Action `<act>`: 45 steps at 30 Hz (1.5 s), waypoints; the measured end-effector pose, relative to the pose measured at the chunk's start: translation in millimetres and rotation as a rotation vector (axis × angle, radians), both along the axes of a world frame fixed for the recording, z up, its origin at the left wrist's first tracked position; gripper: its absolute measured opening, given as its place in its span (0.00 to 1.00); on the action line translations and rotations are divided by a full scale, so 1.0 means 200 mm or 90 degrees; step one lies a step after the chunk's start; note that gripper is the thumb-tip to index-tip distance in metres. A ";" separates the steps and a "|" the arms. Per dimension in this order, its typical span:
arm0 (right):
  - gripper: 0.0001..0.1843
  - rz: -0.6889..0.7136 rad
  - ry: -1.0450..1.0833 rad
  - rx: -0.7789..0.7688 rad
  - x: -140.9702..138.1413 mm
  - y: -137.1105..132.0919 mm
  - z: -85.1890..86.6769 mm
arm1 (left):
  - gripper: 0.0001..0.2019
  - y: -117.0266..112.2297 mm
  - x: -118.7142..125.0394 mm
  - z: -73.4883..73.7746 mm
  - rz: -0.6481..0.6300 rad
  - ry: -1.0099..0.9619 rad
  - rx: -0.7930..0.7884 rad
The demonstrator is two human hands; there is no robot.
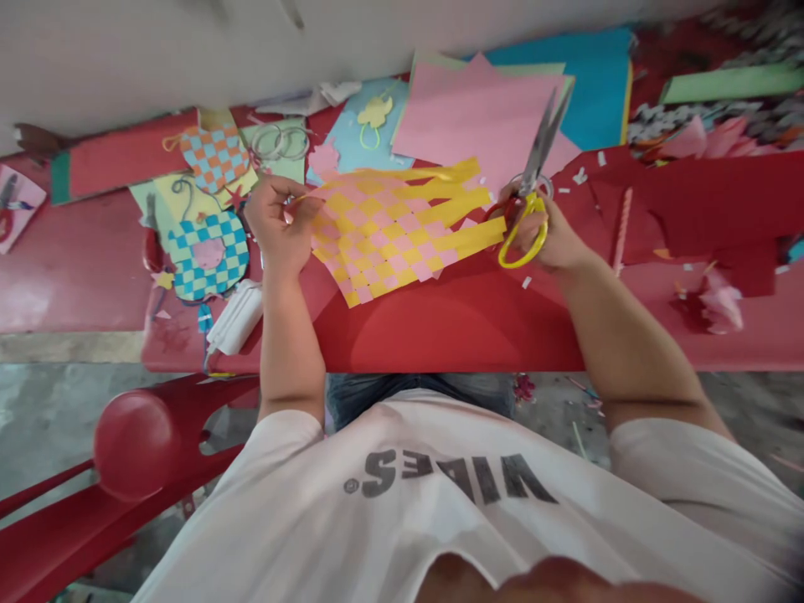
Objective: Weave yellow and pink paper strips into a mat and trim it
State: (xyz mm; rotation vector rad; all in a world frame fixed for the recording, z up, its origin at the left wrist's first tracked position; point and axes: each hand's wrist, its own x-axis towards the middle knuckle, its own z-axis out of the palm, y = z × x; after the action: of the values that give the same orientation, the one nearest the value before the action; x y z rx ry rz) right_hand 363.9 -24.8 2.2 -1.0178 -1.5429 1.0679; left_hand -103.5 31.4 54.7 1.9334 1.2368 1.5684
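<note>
My left hand (284,219) pinches the left edge of a woven paper piece (389,239) in a pink and yellow checker pattern. The piece is held over the red table, and loose yellow strips stick out from its right side. A pair of scissors (531,197) with yellow handles is gripped in my right hand (545,234), blades pointing up and away from me. Some strip ends reach close to that hand; whether its fingers touch them I cannot tell. Something red and a ring-like shape show beside the scissors, partly hidden.
Pink paper sheets (471,117) and a blue sheet (581,84) lie behind. At left are a blue checkered paper craft (210,255), an orange checkered one (215,159) and a white glue-gun-like object (235,318). A red chair (135,444) stands left; paper scraps dot the red table (452,335).
</note>
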 end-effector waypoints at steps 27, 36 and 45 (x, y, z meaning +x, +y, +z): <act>0.38 -0.252 0.130 0.149 -0.32 -0.05 -0.20 | 0.22 0.00 0.14 -0.06 -0.110 0.080 -0.243; 0.43 -0.250 0.075 0.110 -0.34 -0.08 -0.20 | 0.19 -0.02 0.09 -0.04 -0.091 0.057 -0.246; 0.41 -0.273 0.067 0.123 -0.31 -0.04 -0.26 | 0.21 -0.03 0.12 -0.04 -0.167 0.038 -0.278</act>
State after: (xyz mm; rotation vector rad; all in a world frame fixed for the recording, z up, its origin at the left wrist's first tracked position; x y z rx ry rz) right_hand 301.4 -32.6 -49.1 -1.0758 -1.2411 0.6494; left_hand -79.8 25.1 47.1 1.7758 1.1734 1.0180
